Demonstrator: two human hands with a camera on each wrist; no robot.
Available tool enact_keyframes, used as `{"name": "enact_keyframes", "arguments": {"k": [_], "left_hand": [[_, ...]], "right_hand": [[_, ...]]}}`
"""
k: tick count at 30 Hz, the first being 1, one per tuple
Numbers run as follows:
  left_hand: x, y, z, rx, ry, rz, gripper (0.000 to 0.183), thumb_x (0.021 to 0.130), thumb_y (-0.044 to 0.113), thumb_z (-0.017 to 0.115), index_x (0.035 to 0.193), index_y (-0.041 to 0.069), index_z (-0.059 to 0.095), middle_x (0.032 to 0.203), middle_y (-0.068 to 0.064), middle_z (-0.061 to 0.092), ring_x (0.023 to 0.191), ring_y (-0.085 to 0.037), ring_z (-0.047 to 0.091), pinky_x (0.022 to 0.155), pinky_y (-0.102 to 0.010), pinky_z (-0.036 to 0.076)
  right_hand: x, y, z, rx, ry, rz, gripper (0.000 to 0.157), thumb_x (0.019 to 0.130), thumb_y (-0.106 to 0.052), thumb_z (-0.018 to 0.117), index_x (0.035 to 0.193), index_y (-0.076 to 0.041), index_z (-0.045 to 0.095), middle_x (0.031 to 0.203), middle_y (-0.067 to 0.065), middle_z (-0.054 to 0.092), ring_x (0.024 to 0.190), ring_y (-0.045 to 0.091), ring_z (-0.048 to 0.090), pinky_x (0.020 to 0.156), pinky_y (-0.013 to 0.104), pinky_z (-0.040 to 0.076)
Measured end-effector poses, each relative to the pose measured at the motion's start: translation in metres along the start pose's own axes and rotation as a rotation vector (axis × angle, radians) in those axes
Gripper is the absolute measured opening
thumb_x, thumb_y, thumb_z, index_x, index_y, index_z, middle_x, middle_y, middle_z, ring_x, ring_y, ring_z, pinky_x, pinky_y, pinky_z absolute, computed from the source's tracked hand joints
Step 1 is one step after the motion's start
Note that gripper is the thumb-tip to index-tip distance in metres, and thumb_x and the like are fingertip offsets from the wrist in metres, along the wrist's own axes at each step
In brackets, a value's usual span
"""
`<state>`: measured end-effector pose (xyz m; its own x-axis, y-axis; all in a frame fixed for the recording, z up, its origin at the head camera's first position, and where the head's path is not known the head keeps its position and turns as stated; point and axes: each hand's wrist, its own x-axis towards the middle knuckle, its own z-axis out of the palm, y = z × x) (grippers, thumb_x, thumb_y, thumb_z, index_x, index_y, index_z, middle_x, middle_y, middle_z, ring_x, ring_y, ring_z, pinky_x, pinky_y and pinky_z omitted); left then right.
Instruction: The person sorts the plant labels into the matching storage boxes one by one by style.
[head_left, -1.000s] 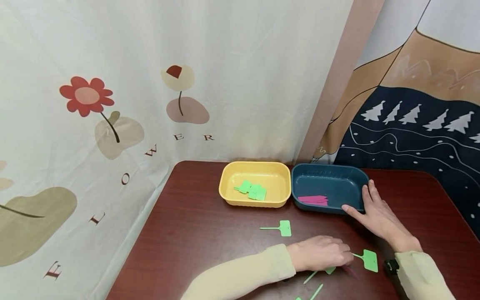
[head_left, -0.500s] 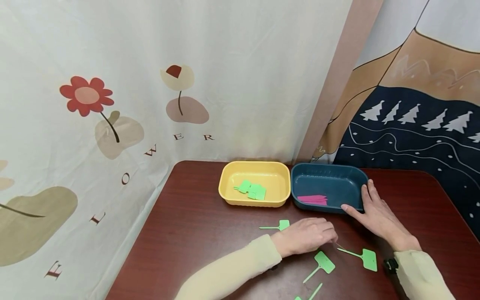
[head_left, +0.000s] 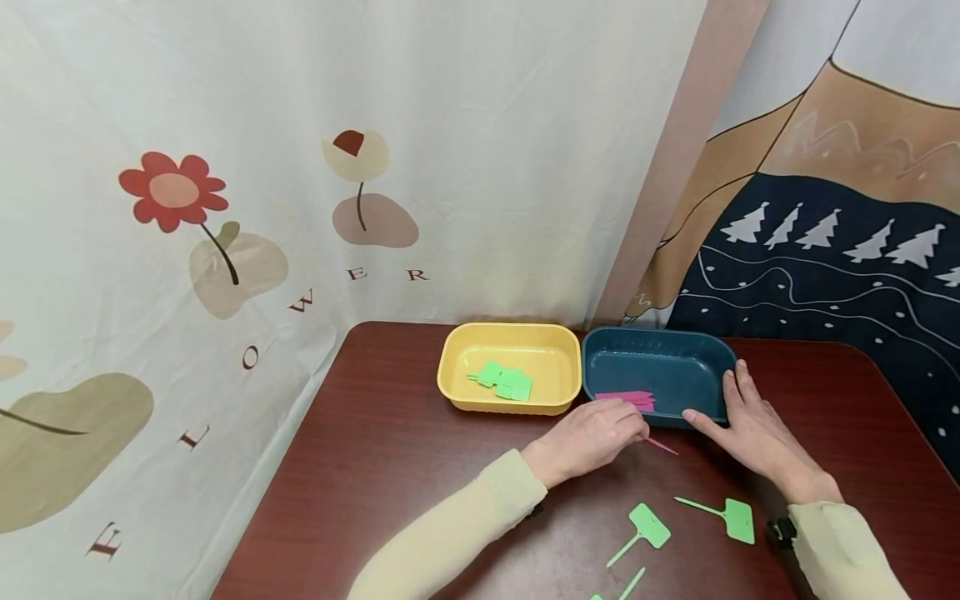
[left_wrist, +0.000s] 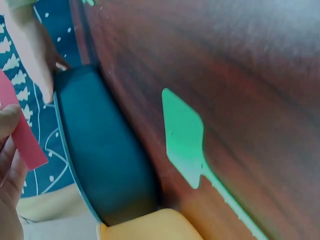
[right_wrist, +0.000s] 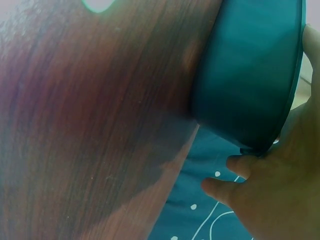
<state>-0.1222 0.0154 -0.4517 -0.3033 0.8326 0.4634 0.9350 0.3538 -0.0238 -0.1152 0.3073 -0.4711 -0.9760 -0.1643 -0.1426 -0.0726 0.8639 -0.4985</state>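
Note:
Between thumb and fingers, my left hand (head_left: 588, 440) pinches a flat pink strip (left_wrist: 31, 145), just in front of the blue basin (head_left: 675, 367). The strip's thin end points right in the head view. More pink strips (head_left: 641, 400) lie in the basin's front left corner. My right hand (head_left: 768, 437) rests against the basin's right front corner, fingers straight along its end and thumb at the front rim. Beneath the left hand lies a green T-shaped plant label (left_wrist: 185, 135), hidden in the head view. Another green plant label (head_left: 649, 525) lies nearer the body.
A yellow basin (head_left: 547, 408) holding several green labels (head_left: 513, 384) adjoins the blue one on the left. One more green label (head_left: 738, 521) lies below the right hand. A green stem (head_left: 632, 583) shows at the bottom edge. Curtains hang behind the brown table (head_left: 375, 433).
My left hand has moved up and left from the near labels to the blue basin's front, carrying the pink strip. It uncovered one green label and covered another. The right hand stays put.

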Motion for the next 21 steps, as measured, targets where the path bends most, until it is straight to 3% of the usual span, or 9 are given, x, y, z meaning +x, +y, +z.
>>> {"name": "enact_keyframes", "arguments": {"k": [7,12,21], "left_hand": [[0.002,-0.01,-0.003,0.0,0.087,-0.051,0.008,0.095,0.016,0.077,0.101,0.013,0.075,0.099,0.004,0.071,0.091,-0.008,0.063,0.087,-0.012,0.047],[0.004,-0.017,-0.003,-0.004,0.111,-0.103,0.011,0.092,0.013,0.08,0.101,0.011,0.074,0.097,0.002,0.07,0.09,-0.009,0.064,0.086,-0.012,0.048],[0.018,-0.023,-0.006,0.028,0.002,-0.231,0.012,0.096,0.016,0.076,0.107,0.014,0.074,0.105,0.003,0.072,0.096,-0.008,0.064,0.09,-0.01,0.047]], "right_hand": [[0.0,-0.001,0.0,0.004,0.005,-0.004,0.114,0.099,-0.068,0.05,0.157,0.014,-0.004,0.163,0.031,-0.024,0.145,0.066,0.004,0.108,0.081,0.013],[0.0,0.0,0.0,0.007,0.003,-0.003,0.114,0.099,-0.068,0.05,0.157,0.013,-0.004,0.164,0.031,-0.024,0.145,0.066,0.003,0.108,0.081,0.012],[0.001,0.001,0.001,0.005,0.003,0.0,0.114,0.099,-0.068,0.05,0.157,0.013,-0.004,0.163,0.031,-0.024,0.146,0.065,0.002,0.108,0.081,0.013]]}}
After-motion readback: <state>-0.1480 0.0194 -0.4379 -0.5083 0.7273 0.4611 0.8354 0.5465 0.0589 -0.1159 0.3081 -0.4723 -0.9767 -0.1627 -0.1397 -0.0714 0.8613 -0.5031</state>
